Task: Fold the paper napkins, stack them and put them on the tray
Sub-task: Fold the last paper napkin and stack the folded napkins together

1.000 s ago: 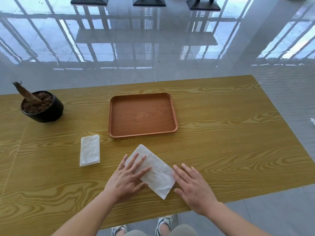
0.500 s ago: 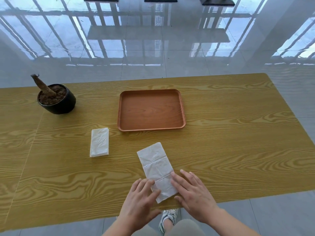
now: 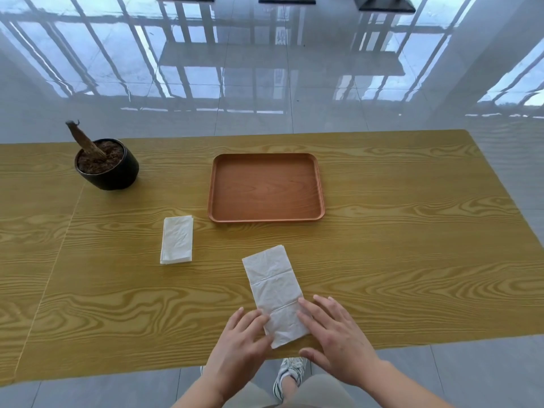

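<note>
White paper napkin strip (image 3: pixel 272 285) flat on yellow wood-grain counter (image 3: pixel 412 260), slightly slanted, creased across in 2 places, near end close to the front edge. Left hand (image 3: pixel 240 348) flat, fingers straight, fingertips touching the strip's near-left edge, gripping nothing. Right hand (image 3: pixel 335 340) flat too, fingers spread and resting on the near-right edge. Folded napkin (image 3: pixel 177 240) apart to the left. Brown tray (image 3: pixel 266 188) beyond the strip, not touching it. Black pot (image 3: pixel 109 169) of soil at far left. Shoe (image 3: pixel 290 375) on grey floor (image 3: pixel 471 375) below.
</note>
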{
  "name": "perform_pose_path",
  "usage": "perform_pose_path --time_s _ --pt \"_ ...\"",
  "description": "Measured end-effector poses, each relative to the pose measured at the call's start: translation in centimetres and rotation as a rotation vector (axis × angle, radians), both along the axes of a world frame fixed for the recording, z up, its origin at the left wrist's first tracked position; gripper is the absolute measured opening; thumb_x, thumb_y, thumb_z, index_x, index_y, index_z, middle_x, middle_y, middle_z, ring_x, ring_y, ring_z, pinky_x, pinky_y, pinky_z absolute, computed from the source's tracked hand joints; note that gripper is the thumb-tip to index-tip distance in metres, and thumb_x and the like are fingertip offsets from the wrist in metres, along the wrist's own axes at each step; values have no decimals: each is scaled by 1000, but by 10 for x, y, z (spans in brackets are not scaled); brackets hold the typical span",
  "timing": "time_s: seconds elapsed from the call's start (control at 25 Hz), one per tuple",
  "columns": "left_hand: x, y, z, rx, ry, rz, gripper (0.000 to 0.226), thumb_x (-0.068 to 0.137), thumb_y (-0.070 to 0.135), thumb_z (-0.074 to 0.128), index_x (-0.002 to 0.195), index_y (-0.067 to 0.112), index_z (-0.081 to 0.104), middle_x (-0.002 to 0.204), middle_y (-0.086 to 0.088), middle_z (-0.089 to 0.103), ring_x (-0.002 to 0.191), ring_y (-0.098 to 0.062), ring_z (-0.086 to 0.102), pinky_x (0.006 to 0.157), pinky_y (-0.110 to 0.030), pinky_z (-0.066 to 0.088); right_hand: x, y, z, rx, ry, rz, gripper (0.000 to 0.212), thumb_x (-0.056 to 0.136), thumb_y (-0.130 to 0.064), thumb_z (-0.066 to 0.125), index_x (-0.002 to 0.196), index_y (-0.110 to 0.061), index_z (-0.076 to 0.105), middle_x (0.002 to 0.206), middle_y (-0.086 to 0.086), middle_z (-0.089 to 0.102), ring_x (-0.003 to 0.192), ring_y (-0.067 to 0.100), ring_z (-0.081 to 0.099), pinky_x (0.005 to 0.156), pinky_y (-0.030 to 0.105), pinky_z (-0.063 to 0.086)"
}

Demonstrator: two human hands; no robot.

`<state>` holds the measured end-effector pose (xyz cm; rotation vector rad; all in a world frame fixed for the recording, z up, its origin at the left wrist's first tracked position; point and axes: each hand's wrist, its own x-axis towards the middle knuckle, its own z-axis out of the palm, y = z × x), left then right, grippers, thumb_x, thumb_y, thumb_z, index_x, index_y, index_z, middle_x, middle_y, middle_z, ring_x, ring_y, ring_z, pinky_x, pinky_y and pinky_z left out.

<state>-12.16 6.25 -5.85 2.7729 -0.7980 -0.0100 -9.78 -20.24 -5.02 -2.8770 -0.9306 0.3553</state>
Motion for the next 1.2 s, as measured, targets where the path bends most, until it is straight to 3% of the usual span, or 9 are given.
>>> perform_pose_path --time_s 0.28,0.32,0.44,0.64,0.76,0.84,0.92,1.04,1.2 --pt "4 4 -1 -150 -17 60 6 87 23 66 81 23 66 109 6 70 115 -18 63 99 -41 49 3 3 7 53 48 -30 70 80 -66 66 134 -23 58 151 -2 49 136 27 44 110 48 44" --pt "4 4 -1 -150 -14 48 2 86 25 66 86 23 66 109 7 69 113 -17 63 99 -40 48 4 2 8 55 40 -22 70 78 -66 67 133 -23 59 149 -2 51 135 27 46 109 48 45" --pt "4 4 0 -93 60 28 27 77 38 68 101 26 65 110 5 63 109 -20 58 101 -43 45 2 0 8 63 -7 21 71 75 -68 67 128 -21 62 140 1 56 127 28 53 110 47 44" --pt "4 1 -4 -81 -54 -20 11 80 20 74 76 23 64 104 -3 67 107 -27 59 91 -44 50 -6 -2 7 95 -28 12 72 71 -69 71 126 -23 63 137 1 57 126 25 49 109 43 43" --pt "3 -3 1 -193 26 50 9 86 25 68 79 24 63 111 5 69 118 -20 58 91 -36 48 -7 0 7 135 -14 -26 71 70 -65 73 126 -23 62 140 0 56 129 25 50 109 41 42" --pt "4 -7 10 -348 157 204 6 89 31 61 87 27 63 108 13 70 117 -10 60 90 -31 47 -5 4 8 210 -10 -46 64 72 -53 78 125 -20 64 136 -2 60 127 24 54 107 39 46" --pt "8 -10 16 -470 261 366 7 89 34 56 88 30 62 91 17 70 95 -2 62 79 -24 46 -1 7 7 318 -36 -82 47 74 -30 82 118 -18 69 125 -6 67 120 22 59 101 36 50" --pt "14 -15 22 -529 356 467 6 92 34 58 89 31 62 79 17 67 76 -5 59 70 -31 51 7 15 10 479 15 -277 30 75 0 79 100 -16 75 98 -7 74 99 17 63 84 36 55" --pt "24 -21 23 -716 462 670 7 90 27 71 93 32 67 74 12 69 69 -10 65 67 -36 56 27 28 18 555 163 -528 11 87 -12 73 88 -23 74 81 -17 69 86 7 58 72 31 52"
